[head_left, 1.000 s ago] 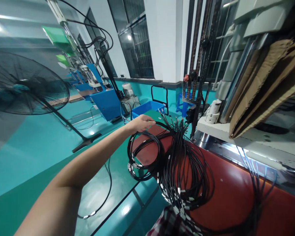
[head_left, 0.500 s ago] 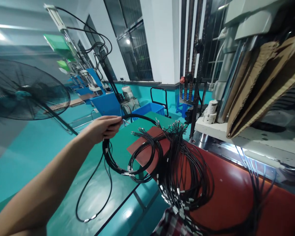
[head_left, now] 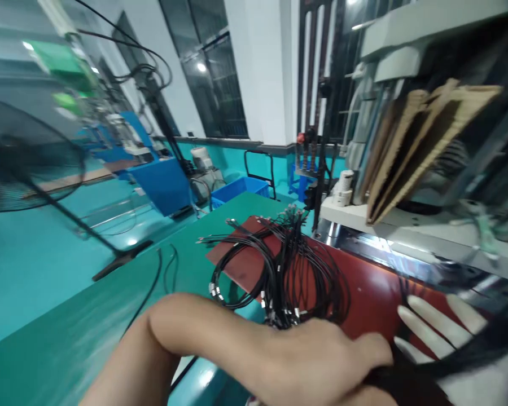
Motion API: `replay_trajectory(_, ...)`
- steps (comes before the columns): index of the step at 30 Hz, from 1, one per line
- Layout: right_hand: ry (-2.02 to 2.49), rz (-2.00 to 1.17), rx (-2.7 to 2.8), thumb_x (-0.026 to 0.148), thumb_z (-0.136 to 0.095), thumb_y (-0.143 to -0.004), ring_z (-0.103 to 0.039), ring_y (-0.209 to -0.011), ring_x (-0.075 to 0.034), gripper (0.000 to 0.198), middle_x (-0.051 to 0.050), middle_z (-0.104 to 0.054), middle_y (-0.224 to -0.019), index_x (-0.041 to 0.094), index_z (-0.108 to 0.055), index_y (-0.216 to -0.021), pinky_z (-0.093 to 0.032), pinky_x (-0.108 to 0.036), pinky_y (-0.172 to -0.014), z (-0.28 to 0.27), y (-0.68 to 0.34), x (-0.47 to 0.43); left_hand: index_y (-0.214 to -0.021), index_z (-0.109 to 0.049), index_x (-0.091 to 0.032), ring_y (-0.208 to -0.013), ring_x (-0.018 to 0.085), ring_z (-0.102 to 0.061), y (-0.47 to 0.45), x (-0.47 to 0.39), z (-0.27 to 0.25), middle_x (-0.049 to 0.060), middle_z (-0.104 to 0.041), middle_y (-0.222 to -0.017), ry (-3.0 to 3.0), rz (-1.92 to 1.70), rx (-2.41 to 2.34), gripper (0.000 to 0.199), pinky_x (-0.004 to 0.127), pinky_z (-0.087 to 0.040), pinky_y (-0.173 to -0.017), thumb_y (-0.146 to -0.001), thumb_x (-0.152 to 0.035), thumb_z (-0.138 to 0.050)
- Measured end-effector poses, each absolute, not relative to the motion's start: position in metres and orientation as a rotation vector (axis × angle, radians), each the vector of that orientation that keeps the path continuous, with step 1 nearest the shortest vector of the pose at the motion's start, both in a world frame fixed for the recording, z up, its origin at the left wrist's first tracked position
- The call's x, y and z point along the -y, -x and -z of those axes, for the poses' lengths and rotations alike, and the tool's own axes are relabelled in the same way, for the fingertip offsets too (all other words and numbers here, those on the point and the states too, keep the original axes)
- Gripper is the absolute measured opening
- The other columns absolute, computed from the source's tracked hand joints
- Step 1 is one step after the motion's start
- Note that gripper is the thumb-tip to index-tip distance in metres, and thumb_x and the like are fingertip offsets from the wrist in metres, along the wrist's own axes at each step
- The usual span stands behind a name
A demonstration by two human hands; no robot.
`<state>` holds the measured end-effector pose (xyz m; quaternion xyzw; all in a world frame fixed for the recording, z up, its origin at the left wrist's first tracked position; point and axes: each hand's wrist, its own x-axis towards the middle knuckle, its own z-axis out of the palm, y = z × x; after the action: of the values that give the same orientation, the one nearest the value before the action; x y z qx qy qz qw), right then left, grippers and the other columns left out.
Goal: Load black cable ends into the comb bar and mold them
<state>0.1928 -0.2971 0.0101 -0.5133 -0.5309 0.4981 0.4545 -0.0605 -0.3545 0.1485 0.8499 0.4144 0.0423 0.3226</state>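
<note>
My left hand (head_left: 322,358), bare, reaches across the front to the right, its fingers curled on a bundle of black cables (head_left: 410,376) that is smeared by motion. My right hand (head_left: 438,330) wears a white glove; its fingers are spread, and the black bundle lies across its palm. Just beyond my left hand is a pile of coiled black cables (head_left: 275,276) with silvery metal ends. The pile rests on a red sheet (head_left: 254,225) and the red tabletop (head_left: 368,290). A loose black cable (head_left: 152,285) lies left on the green table.
A press machine (head_left: 427,220) with folded cardboard (head_left: 400,152) stands at the right. The green table (head_left: 84,344) spreads to the left, with a large fan (head_left: 21,152) beyond it. A blue bin (head_left: 241,189) and a trolley handle (head_left: 273,169) are behind.
My left hand has let go of the cable coil at the left and swung right to the other bundle. My gloved right hand has come into view. The camera view has shifted.
</note>
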Motion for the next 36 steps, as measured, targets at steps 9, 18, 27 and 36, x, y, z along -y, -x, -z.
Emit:
replay_trajectory(9, 0.975, -1.276, 0.471, 0.036, -0.067, -0.084, -0.062, -0.114, -0.017, 0.032, -0.004, -0.068, -0.118, 0.027, -0.063, -0.114, -0.053, -0.030, -0.099, -0.055, -0.197, 0.305, -0.120, -0.045, -0.014, -0.065, 0.032, -0.071, -0.014, 0.337, -0.024, 0.013, -0.072, -0.075, -2.558, 0.288, -0.955, 0.040, 0.040, -0.056, -0.057, -0.094, -0.044, -0.040)
replay_trajectory(18, 0.917, -1.394, 0.470, 0.027, -0.080, -0.072, -0.063, -0.069, -0.008, 0.024, 0.001, -0.067, -0.082, 0.020, -0.068, -0.091, -0.055, -0.017, -0.064, -0.055, -0.220, 0.251, -0.113, -0.052, -0.012, -0.053, 0.028, -0.067, -0.018, 0.343, 0.030, 0.012, -0.070, -0.066, -2.748, 0.332, -0.679, 0.034, 0.030, -0.046, -0.041, -0.089, -0.037, -0.052)
replay_trajectory(27, 1.207, -1.574, 0.986, 0.032, -0.076, -0.075, -0.061, -0.078, -0.013, 0.024, -0.003, -0.064, -0.083, 0.014, -0.068, -0.090, -0.051, -0.025, -0.077, -0.025, -0.212, 0.254, -0.107, -0.057, -0.013, -0.105, 0.027, -0.057, -0.004, 0.175, -0.019, 0.014, -0.062, -0.110, -2.843, -0.122, -1.368, 0.026, 0.039, -0.047, -0.084, -0.097, -0.025, -0.036)
replay_trajectory(36, 1.333, -1.564, 1.033, 0.040, -0.074, -0.077, -0.065, -0.076, -0.018, 0.038, -0.005, -0.068, -0.082, 0.014, -0.066, -0.103, -0.052, -0.031, -0.071, -0.005, -0.208, 0.251, -0.104, -0.055, -0.012, -0.108, 0.028, -0.055, -0.012, 0.119, 0.007, 0.015, -0.059, -0.112, -2.896, -0.003, -1.332, 0.020, 0.037, -0.044, -0.090, -0.095, -0.026, -0.044)
